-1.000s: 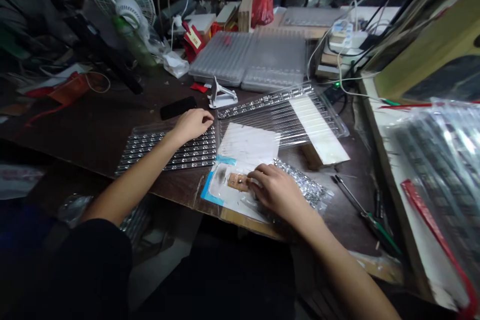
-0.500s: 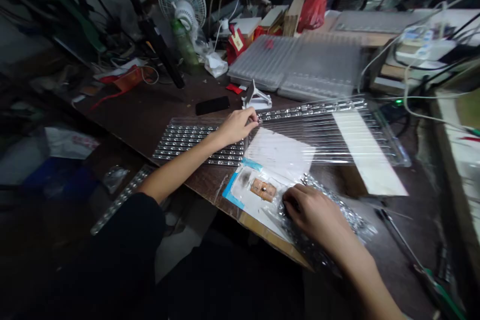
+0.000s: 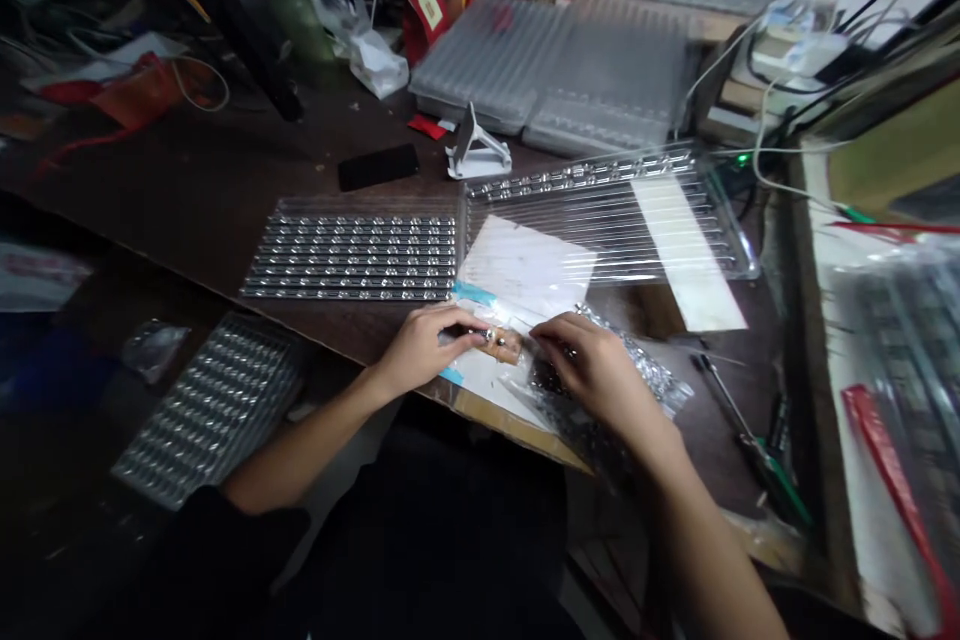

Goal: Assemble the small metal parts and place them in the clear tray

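Observation:
My left hand (image 3: 426, 348) is closed in a pinch on a small shiny metal part (image 3: 489, 333), at the left end of a small brown block (image 3: 507, 348). The block lies on a white sheet edged with blue tape (image 3: 474, 293). My right hand (image 3: 589, 360) is beside the block, thumb and fingertips together over a clear plastic bag (image 3: 651, 368) of small shiny metal pieces; what the fingertips hold is too small to make out. Behind the hands lie a clear ribbed tray filled with rows of shiny parts (image 3: 352, 260) and another ribbed tray (image 3: 615, 220) with parts along its far rows.
A black phone (image 3: 379, 167) and a white stand (image 3: 477, 152) are behind the trays. Stacked clear trays (image 3: 491, 55) stand farther back. To the right is a green-handled screwdriver (image 3: 780, 480). Below the table's left edge sits another filled tray (image 3: 202, 410).
My left hand has moved from the right-hand tray's near corner down to the brown block. My right hand has lifted slightly toward the block. The view has tilted down and to the right.

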`<state>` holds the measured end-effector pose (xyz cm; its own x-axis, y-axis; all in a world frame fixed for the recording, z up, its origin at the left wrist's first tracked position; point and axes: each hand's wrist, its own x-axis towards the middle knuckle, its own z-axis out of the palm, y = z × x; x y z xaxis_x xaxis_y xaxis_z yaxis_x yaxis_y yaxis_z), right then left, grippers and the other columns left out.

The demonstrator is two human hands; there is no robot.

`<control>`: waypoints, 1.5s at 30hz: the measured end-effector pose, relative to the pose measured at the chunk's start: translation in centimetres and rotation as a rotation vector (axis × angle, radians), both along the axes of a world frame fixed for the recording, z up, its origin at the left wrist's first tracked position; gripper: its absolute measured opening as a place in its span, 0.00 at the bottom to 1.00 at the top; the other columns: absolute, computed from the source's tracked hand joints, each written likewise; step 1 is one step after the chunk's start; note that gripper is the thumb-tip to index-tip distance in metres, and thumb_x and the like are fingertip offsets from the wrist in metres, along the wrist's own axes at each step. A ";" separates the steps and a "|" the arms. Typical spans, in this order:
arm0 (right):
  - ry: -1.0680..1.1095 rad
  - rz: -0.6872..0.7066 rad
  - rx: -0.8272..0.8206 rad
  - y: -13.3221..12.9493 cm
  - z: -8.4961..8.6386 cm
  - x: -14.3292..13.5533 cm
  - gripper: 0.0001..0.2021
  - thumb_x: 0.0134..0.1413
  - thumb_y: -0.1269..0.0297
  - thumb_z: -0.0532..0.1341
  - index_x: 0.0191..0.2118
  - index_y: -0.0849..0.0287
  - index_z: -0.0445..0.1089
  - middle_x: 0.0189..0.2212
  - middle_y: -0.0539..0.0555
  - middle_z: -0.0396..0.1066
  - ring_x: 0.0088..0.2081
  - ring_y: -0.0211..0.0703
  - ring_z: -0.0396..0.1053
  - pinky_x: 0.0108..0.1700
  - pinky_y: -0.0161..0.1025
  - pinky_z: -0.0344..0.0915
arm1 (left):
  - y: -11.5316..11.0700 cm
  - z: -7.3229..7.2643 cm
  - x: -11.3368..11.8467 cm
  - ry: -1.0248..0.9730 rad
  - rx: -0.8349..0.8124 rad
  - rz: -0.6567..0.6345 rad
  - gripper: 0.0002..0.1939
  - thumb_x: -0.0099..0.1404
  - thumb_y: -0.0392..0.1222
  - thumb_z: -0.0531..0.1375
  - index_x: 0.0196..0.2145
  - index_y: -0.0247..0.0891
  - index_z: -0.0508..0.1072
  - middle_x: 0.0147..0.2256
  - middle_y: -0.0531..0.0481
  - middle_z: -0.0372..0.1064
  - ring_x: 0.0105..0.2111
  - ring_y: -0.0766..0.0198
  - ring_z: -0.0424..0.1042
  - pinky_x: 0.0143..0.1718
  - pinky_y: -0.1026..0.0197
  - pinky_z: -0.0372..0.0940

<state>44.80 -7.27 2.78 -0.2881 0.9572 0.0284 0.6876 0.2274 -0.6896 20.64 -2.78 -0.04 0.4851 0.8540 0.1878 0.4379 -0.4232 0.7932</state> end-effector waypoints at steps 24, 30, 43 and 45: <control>-0.213 0.067 0.100 0.0 -1.8 -2.9 0.10 0.64 0.72 0.54 0.43 0.60 0.72 0.39 0.57 0.74 0.40 0.45 0.71 0.43 0.40 0.69 | -0.8 -0.3 0.3 0.006 0.181 0.095 0.05 0.67 0.42 0.61 0.37 0.42 0.78 0.36 0.49 0.79 0.39 0.59 0.75 0.44 0.55 0.66; -0.407 0.210 0.246 -0.4 -2.0 -4.0 0.10 0.65 0.73 0.55 0.45 0.59 0.72 0.40 0.57 0.73 0.40 0.48 0.68 0.42 0.42 0.68 | -1.5 -0.7 -1.0 0.223 0.158 0.051 0.07 0.67 0.41 0.61 0.43 0.44 0.77 0.41 0.48 0.78 0.44 0.56 0.73 0.46 0.52 0.66; -0.418 0.045 -0.035 -0.5 -0.5 0.1 0.04 0.60 0.68 0.61 0.36 0.57 0.74 0.34 0.57 0.76 0.34 0.49 0.74 0.33 0.39 0.65 | -1.1 0.2 3.2 -0.138 0.138 0.176 0.02 0.64 0.37 0.64 0.36 0.41 0.75 0.37 0.48 0.78 0.40 0.59 0.75 0.45 0.55 0.68; -0.425 0.058 -0.054 -0.6 -0.4 0.1 0.06 0.61 0.70 0.59 0.35 0.57 0.74 0.34 0.56 0.77 0.34 0.48 0.74 0.32 0.38 0.64 | -1.0 -0.1 3.3 -0.162 0.070 0.224 0.03 0.64 0.38 0.63 0.38 0.41 0.75 0.38 0.48 0.78 0.40 0.59 0.76 0.44 0.56 0.68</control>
